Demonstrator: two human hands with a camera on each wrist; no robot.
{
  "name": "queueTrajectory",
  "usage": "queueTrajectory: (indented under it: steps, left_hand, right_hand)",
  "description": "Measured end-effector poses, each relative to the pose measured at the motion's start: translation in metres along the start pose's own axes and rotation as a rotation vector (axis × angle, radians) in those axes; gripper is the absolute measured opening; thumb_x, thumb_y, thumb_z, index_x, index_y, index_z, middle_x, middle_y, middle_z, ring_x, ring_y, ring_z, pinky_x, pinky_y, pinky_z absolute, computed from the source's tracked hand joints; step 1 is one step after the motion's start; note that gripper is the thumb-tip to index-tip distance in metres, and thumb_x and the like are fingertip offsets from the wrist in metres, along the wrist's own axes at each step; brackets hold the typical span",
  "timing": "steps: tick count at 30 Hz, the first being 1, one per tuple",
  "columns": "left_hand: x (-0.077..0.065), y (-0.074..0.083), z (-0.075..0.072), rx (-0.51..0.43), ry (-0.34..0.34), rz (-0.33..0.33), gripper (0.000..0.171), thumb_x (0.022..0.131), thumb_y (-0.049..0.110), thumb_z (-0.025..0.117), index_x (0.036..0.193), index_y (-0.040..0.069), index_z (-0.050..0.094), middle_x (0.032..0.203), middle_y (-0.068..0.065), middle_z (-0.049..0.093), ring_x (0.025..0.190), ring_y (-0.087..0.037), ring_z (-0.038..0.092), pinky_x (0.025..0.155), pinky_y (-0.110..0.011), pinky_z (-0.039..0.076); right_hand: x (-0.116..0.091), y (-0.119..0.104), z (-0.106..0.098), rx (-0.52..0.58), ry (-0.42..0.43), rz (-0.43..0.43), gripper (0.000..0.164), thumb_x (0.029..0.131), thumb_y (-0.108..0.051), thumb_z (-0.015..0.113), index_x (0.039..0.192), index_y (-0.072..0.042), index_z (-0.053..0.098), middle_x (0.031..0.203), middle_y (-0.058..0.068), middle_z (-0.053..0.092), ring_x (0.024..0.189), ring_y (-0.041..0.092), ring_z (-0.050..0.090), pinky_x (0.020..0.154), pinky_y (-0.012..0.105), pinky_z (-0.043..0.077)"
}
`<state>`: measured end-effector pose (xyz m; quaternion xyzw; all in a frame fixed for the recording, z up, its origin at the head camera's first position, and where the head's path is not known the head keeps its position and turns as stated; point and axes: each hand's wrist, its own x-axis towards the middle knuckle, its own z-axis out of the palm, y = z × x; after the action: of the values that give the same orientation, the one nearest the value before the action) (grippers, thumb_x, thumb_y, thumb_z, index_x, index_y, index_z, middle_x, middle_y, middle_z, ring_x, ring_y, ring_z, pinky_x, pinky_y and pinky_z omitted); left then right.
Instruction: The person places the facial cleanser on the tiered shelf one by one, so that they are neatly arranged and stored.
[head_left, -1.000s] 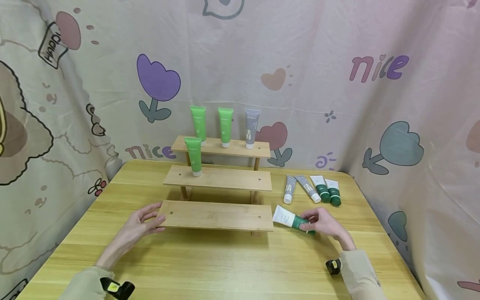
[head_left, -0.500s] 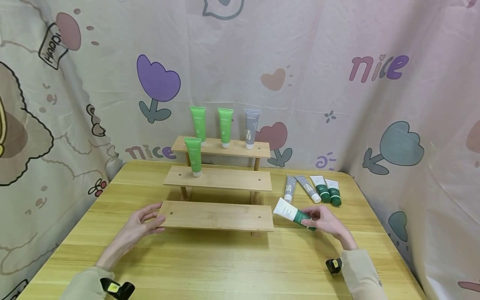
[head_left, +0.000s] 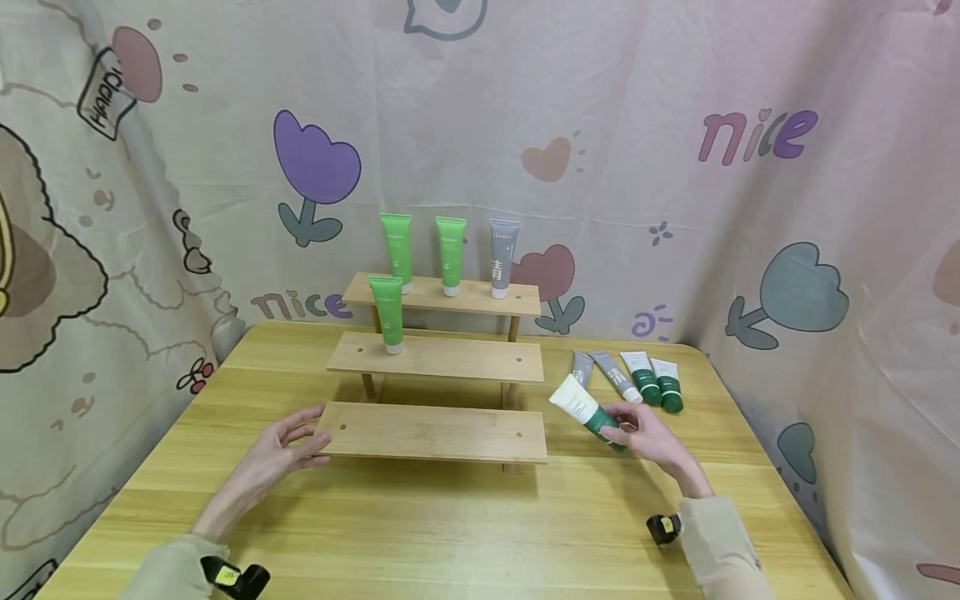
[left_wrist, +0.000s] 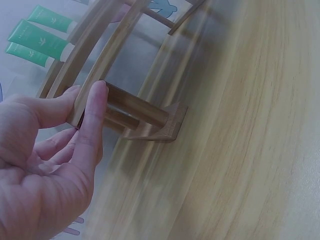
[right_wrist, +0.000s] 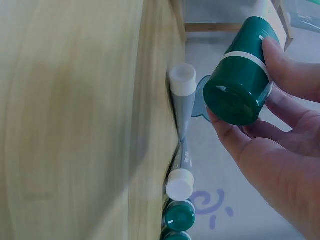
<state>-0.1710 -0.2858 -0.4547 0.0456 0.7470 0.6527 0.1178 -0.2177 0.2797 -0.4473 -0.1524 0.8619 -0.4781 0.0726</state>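
Note:
My right hand (head_left: 651,437) grips a white-and-dark-green squeeze tube (head_left: 576,400) by its green cap end, to the right of the lowest step. The tube is tilted, with its white end up and to the left. The right wrist view shows its round green cap (right_wrist: 235,97) held above the table. My left hand (head_left: 279,450) pinches the left end of the lowest board of a three-step wooden display stand (head_left: 435,432), thumb above and fingers below. Two green tubes (head_left: 451,254) and a grey tube (head_left: 504,254) stand on the top step. Another green tube (head_left: 388,312) stands on the middle step's left.
Two grey tubes (head_left: 617,379) lie at the table's back right, one partly hidden behind the held tube. Beside them lie two white-and-green tubes (head_left: 666,385). A printed curtain (head_left: 630,167) hangs behind and along the sides of the wooden table (head_left: 450,533).
My right hand has raised the white-and-green tube off the table and tilted its white end further upward. My left hand and the stand have stayed put.

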Motion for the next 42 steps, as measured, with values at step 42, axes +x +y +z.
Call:
queueTrajectory:
  steps: [42]
  left_hand:
    - [0.0, 0.0, 0.001, -0.008, 0.001, 0.001, 0.074, 0.102, 0.009, 0.059, 0.155, -0.014, 0.012, 0.115, -0.004, 0.053, 0.097, -0.006, 0.066, 0.093, -0.032, 0.064]
  right_hand:
    - [0.045, -0.055, 0.017, 0.171, 0.121, -0.053, 0.049, 0.096, -0.003, 0.065, 0.14, 0.009, 0.049, 0.123, 0.026, 0.06, 0.104, 0.008, 0.06, 0.089, 0.01, 0.053]
